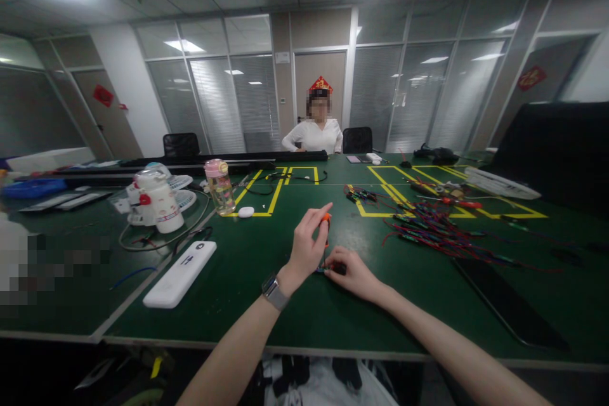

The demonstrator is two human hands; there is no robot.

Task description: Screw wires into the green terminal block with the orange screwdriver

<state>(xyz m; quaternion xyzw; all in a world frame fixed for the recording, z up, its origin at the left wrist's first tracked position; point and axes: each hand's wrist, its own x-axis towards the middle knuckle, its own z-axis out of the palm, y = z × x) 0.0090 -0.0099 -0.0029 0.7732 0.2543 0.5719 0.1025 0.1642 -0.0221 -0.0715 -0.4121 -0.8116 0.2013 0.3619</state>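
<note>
My left hand (307,241), with a watch on its wrist, is closed around an upright screwdriver with an orange handle (327,218). The thin shaft points down at the table between my two hands. My right hand (353,274) rests on the green tabletop with thumb and fingers pinched at the shaft's lower end. A small dark piece with a wire-like part (320,269) lies there, mostly hidden by the fingers. What exactly it is, I cannot make out.
To the right lie a heap of red and black wired parts (438,231) and a dark flat panel (511,301). A white power bank (181,274), a pink-lidded bottle (219,187) and a white bottle (164,203) stand or lie left. A person (316,133) sits across the table.
</note>
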